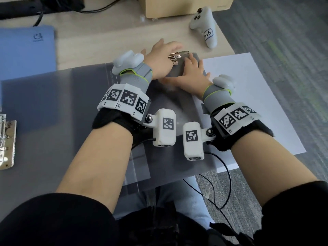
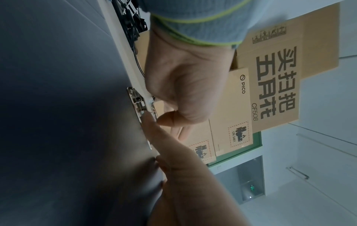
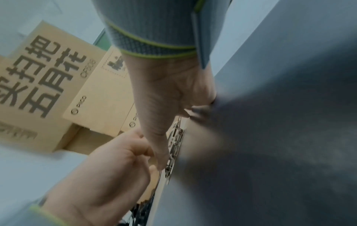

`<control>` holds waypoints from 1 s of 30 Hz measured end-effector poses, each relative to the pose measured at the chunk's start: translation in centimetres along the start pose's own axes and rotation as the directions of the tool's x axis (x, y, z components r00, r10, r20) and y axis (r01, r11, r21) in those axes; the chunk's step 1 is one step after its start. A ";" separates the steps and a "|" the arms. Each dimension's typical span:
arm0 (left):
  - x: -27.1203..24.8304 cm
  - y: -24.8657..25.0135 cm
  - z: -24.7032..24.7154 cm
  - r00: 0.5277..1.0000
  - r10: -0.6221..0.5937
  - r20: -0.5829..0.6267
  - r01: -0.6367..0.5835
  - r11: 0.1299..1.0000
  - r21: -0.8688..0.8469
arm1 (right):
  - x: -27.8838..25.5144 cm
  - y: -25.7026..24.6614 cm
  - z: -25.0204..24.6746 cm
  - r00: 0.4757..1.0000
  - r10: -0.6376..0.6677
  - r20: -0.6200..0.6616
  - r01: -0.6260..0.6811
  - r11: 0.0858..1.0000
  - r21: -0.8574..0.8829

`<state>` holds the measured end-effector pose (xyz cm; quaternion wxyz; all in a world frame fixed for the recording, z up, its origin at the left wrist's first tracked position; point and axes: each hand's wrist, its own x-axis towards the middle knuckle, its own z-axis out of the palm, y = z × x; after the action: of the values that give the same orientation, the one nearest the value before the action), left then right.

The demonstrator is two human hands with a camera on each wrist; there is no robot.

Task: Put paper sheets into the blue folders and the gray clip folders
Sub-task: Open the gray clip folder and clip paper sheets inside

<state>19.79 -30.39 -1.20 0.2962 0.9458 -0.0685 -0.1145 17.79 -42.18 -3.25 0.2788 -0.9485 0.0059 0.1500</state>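
A gray clip folder (image 1: 170, 107) lies open in front of me, its translucent cover (image 1: 53, 107) spread to the left. At its far edge is the metal clip (image 1: 177, 56). My left hand (image 1: 165, 54) reaches over the clip, thumb and curled fingers closed at its left end (image 2: 139, 102). My right hand (image 1: 190, 66) lies flat on the dark gray board, one straight finger touching the clip (image 3: 173, 146). A white paper sheet (image 1: 248, 103) lies to the right, its left edge against the folder. A blue folder (image 1: 26, 50) lies at the far left.
A second clip (image 1: 7, 142) on another folder shows at the left edge. A white controller (image 1: 204, 27) and a cardboard box (image 1: 177, 6) stand behind the hands. Cables (image 1: 53, 8) run at the back left. The desk ends at the right over gray carpet (image 1: 284, 50).
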 end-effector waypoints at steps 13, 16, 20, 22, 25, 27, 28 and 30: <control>-5.2 4.1 3.8 0.986 0.154 -0.059 -0.163 0.967 -0.195 | -6.2 6.0 -3.0 0.930 0.003 -0.368 0.145 0.916 0.375; -6.2 5.2 5.6 0.987 0.160 -0.019 -0.159 0.956 -0.246 | -7.9 7.7 -3.1 0.892 0.085 -0.443 0.117 0.904 0.410; -7.2 6.6 8.0 0.982 0.183 0.038 -0.165 0.944 -0.285 | -9.5 9.9 -3.5 0.816 0.179 -0.550 0.014 0.945 0.328; -7.4 7.1 8.8 0.979 0.199 0.050 -0.177 0.940 -0.290 | -10.1 11.0 -3.6 0.774 0.221 -0.594 -0.057 0.958 0.282; -7.6 7.9 9.7 0.976 0.205 0.075 -0.171 0.933 -0.318 | -10.4 12.6 -3.5 0.736 0.219 -0.641 -0.092 0.970 0.226; -7.6 8.3 10.3 0.973 0.213 0.091 -0.172 0.927 -0.333 | -10.4 13.8 -3.6 0.736 0.225 -0.638 -0.168 0.974 0.149; -7.5 8.4 10.5 0.972 0.215 0.100 -0.169 0.925 -0.340 | -10.4 14.2 -3.7 0.742 0.242 -0.625 -0.229 0.968 0.103; -7.6 8.7 11.0 0.971 0.213 0.111 -0.162 0.921 -0.354 | -10.4 15.2 -3.9 0.754 0.297 -0.586 -0.335 0.941 0.046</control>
<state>9.14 -42.01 -3.61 0.4596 0.8579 -0.1598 -0.1654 7.48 -57.80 -5.15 0.2044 -0.9416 0.2465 -0.1041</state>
